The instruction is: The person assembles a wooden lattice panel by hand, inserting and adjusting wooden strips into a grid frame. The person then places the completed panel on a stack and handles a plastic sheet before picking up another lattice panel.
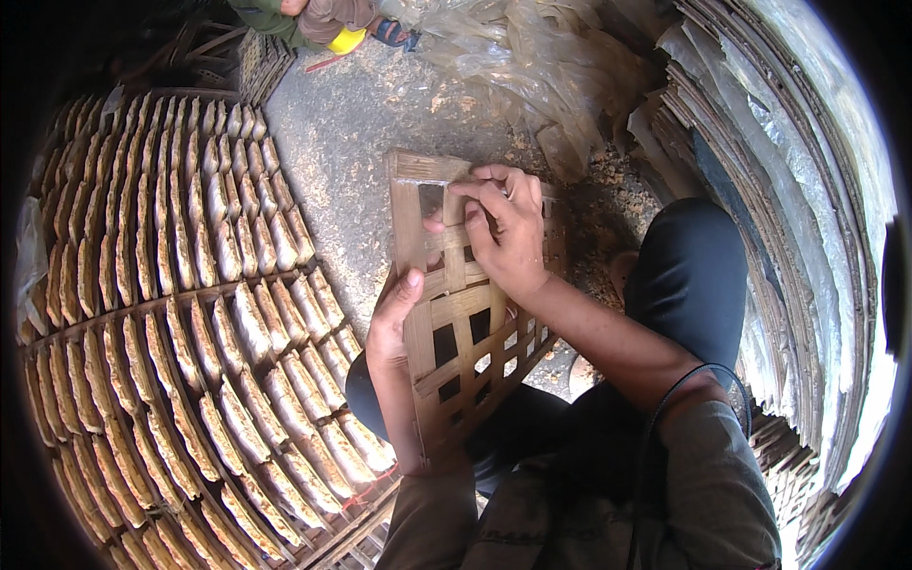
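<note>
Over my lap I hold a flat-sided, open-lattice basket [463, 302] woven from wide tan bamboo strips, tilted with its thicker-rimmed end away from me. My left hand [389, 323] grips its left edge, the thumb lying along the outside. Fingertips show through the gaps near the far end, behind the weave. At that same end my right hand [510, 233] pinches a bamboo strip [455, 211] between thumb and fingers, close under the rim. The basket's far right side is partly hidden by my right hand and forearm.
Slatted racks at left bear many rows of thin, browned pale slices [190, 380]. Layered sheets [760, 190] with plastic between them stack high at right. Crumpled clear plastic [532, 57] lies ahead on the grey floor [351, 133]. Another person's sandalled foot [394, 36] and a yellow object [347, 41] are beyond.
</note>
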A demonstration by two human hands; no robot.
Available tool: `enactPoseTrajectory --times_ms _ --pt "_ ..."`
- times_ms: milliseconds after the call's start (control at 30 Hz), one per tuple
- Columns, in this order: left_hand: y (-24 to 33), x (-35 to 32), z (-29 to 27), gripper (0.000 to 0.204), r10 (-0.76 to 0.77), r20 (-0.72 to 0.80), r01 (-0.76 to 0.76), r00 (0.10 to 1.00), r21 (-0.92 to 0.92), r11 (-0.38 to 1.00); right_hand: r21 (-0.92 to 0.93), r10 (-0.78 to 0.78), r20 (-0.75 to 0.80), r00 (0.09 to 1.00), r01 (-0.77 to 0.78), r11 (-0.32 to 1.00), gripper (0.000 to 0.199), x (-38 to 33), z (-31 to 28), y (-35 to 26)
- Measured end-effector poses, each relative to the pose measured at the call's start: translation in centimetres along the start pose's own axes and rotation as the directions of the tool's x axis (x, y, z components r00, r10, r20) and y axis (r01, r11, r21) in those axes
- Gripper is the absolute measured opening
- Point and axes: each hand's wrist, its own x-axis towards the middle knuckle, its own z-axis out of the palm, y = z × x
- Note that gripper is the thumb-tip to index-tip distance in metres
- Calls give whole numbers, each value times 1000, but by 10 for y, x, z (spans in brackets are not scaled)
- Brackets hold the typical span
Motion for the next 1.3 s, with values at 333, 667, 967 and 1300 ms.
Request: enactPoseTrajectory --times_ms 333,667,967,1300 --pt "-5 6 -4 71 26 10 -26 1000 37 999 -27 -115 72 991 117 993 44 6 -4 -6" --pt "3 -10 7 72 -123 -119 116 985 -59 991 -27 -185 150 971 191 981 49 16 -9 -27" --pt "-4 -3 -16 71 -18 -87 30 996 139 990 -21 -197 114 974 200 979 50 17 -10 -17" --pt "6 -4 1 68 -95 -79 96 992 7 995 -145 -167 162 972 191 971 50 16 -10 -8"
